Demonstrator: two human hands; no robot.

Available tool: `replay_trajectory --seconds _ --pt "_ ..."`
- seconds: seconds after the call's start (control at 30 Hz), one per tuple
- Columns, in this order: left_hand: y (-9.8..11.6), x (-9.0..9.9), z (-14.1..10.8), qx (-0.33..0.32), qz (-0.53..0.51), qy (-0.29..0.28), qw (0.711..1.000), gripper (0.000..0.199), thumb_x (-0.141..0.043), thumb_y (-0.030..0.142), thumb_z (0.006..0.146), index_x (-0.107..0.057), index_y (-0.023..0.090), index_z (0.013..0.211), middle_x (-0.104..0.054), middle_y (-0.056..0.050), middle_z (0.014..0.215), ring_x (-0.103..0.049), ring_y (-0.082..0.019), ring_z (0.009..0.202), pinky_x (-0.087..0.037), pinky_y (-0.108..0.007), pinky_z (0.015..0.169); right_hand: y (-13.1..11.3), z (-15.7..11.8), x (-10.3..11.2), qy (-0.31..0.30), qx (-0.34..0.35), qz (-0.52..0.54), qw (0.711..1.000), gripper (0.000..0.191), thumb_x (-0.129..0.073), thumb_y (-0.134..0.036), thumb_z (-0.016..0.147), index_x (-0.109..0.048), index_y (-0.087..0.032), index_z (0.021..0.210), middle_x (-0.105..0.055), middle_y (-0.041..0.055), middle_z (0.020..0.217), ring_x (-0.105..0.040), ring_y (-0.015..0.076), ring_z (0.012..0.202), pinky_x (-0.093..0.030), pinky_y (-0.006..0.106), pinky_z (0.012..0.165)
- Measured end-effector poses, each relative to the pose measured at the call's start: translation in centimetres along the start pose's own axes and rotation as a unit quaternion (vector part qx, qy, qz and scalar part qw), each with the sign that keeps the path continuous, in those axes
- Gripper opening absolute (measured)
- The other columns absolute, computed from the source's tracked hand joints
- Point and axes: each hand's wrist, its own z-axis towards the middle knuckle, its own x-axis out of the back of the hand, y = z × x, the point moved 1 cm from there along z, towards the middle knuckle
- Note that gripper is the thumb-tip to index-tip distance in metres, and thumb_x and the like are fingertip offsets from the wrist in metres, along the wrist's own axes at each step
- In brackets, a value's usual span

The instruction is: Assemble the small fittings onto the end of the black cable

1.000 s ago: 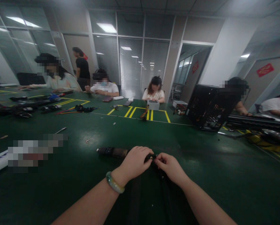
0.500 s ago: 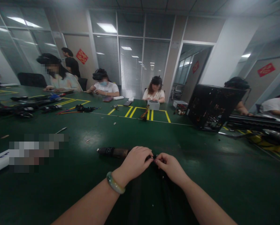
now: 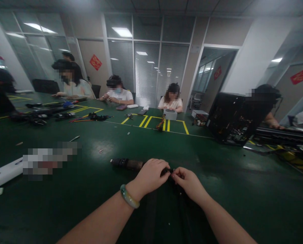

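A dark, cylindrical tool that looks like an electric screwdriver lies on the green table in front of me, its metal tip pointing left. My left hand, with a jade-coloured bangle at the wrist, is wrapped over the tool's right-hand end from above. Just right of it, my right hand pinches thumb and finger together at that same end, close to my left fingertips. What sits in that pinch is too small and dark to name. A dark cord seems to run down toward me below my right hand.
On the left lies a white elongated object, partly pixelated. Cables and dark parts lie beyond it. A black computer case stands at the right. Across the table, a person works at a grey metal box; other people sit around.
The whole view has shifted slightly, so everything appears a little farther right. Both hands keep nearly the same hold at the tool's end, the fingertips still close together.
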Motion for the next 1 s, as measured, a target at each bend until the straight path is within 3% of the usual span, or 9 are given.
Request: replay_trajectory --seconds 0.17,0.5,0.73,0.87,1.0 --pt "0.18 0.12 -0.01 0.011 0.013 -0.010 1.000 0.006 -0.057 0.024 0.088 -0.061 0.021 0.092 -0.065 -0.001 0.096 -0.059 -0.019 0.092 -0.042 -0.036 0.087 0.03 0.04 -0.03 -0.005 -0.006 -0.005 1.000 0.019 -0.057 -0.036 0.087 -0.063 -0.019 0.085 -0.064 -0.0012 0.072 -0.060 0.0147 0.066 -0.042 0.022 0.059" --pt "0.37 0.08 -0.08 0.003 0.025 -0.019 1.000 0.014 -0.055 0.016 0.084 -0.062 0.023 0.093 -0.065 0.000 0.096 -0.058 -0.019 0.093 -0.042 -0.034 0.088 -0.26 -0.13 0.10 -0.015 -0.016 -0.004 1.000 0.021 -0.055 -0.039 0.088 -0.062 -0.019 0.085 -0.064 -0.0009 0.072 -0.059 0.0152 0.065 -0.042 0.022 0.056" --pt "0.33 0.00 -0.06 0.023 0.015 0.002 1.000 0.016 -0.061 0.034 0.087 -0.060 0.021 0.097 -0.065 -0.001 0.098 -0.059 -0.020 0.093 -0.042 -0.037 0.087 -0.04 0.00 -0.12 -0.002 -0.008 0.002 1.000 0.023 -0.056 -0.040 0.087 -0.061 -0.018 0.082 -0.062 -0.0008 0.070 -0.058 0.0148 0.064 -0.041 0.021 0.056" --pt "0.32 0.07 -0.03 0.011 0.017 -0.010 1.000 0.006 -0.057 0.024 0.089 -0.061 0.021 0.093 -0.065 -0.001 0.099 -0.059 -0.020 0.095 -0.041 -0.036 0.088 -0.24 0.01 -0.14 0.000 -0.001 -0.001 1.000 0.019 -0.057 -0.037 0.087 -0.062 -0.019 0.083 -0.063 -0.0010 0.071 -0.059 0.0148 0.065 -0.041 0.022 0.057" --pt "0.41 0.15 -0.03 0.002 0.013 -0.012 1.000 0.009 -0.056 0.018 0.087 -0.061 0.023 0.093 -0.065 0.000 0.099 -0.058 -0.019 0.095 -0.041 -0.035 0.089 -0.35 -0.08 0.00 -0.007 -0.010 -0.003 1.000 0.020 -0.056 -0.038 0.087 -0.063 -0.019 0.084 -0.063 -0.0009 0.071 -0.059 0.0149 0.065 -0.042 0.022 0.057"
